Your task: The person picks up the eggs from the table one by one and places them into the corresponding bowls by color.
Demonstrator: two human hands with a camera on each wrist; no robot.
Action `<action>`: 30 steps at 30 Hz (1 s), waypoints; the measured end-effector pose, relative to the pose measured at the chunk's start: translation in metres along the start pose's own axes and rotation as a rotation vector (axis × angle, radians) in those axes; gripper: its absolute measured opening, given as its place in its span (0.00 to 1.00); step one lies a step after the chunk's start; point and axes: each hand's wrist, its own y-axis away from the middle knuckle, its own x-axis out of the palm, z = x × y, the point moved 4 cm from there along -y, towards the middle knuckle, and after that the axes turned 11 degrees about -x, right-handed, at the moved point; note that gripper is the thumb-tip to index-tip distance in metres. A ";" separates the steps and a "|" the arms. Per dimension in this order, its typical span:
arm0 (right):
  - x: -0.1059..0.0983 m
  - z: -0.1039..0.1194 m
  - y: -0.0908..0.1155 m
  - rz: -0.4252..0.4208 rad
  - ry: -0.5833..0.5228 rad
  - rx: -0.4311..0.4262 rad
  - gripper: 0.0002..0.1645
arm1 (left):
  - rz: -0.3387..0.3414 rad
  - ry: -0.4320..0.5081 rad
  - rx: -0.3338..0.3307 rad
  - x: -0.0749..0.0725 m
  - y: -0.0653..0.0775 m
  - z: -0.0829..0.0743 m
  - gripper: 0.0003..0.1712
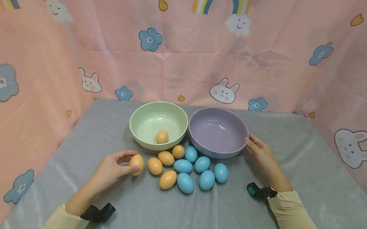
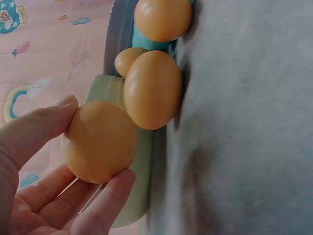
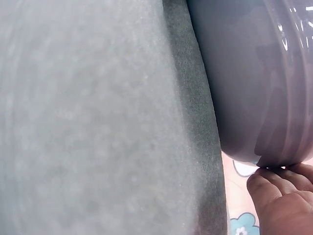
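- Okay, left hand (image 1: 115, 166) grasping a yellow egg (image 1: 137, 164) between thumb and fingers; long axis about 12-to-6 in head view.
- Green bowl (image 1: 148, 121): 1 o'clock from that egg, apart; left hand is the nearer one.
- Second egg (image 1: 162, 136) inside the bowl, near its 6 o'clock wall.
- Neighbor egg (image 1: 155, 166): 3 o'clock from the grip, just beside.
- Right hand (image 1: 261, 153) touches purple bowl (image 1: 215, 130) at its 4 o'clock edge; can't tell if pinching.
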 end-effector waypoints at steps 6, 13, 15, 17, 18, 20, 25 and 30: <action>0.000 0.001 0.000 0.002 0.020 0.004 0.42 | -0.042 -0.013 0.062 -0.013 -0.001 -0.014 0.33; 0.000 0.000 -0.001 0.003 0.026 0.003 0.42 | -0.068 -0.009 0.085 -0.025 -0.005 -0.030 0.35; 0.000 0.000 -0.001 0.005 0.023 0.001 0.42 | -0.065 -0.005 0.094 -0.027 -0.006 -0.035 0.35; -0.001 0.001 -0.001 0.006 0.023 0.003 0.43 | -0.060 0.002 0.105 -0.028 -0.008 -0.040 0.36; -0.001 0.001 0.000 0.006 0.024 0.005 0.43 | -0.058 0.006 0.111 -0.028 -0.009 -0.043 0.36; -0.001 0.002 0.000 0.002 0.027 0.012 0.42 | -0.055 0.009 0.119 -0.028 -0.012 -0.047 0.36; -0.001 0.002 0.000 0.001 0.031 0.019 0.42 | -0.064 0.017 0.122 -0.031 -0.016 -0.058 0.37; 0.000 0.002 0.000 0.005 0.012 0.011 0.42 | -0.075 0.026 0.140 -0.034 -0.018 -0.072 0.37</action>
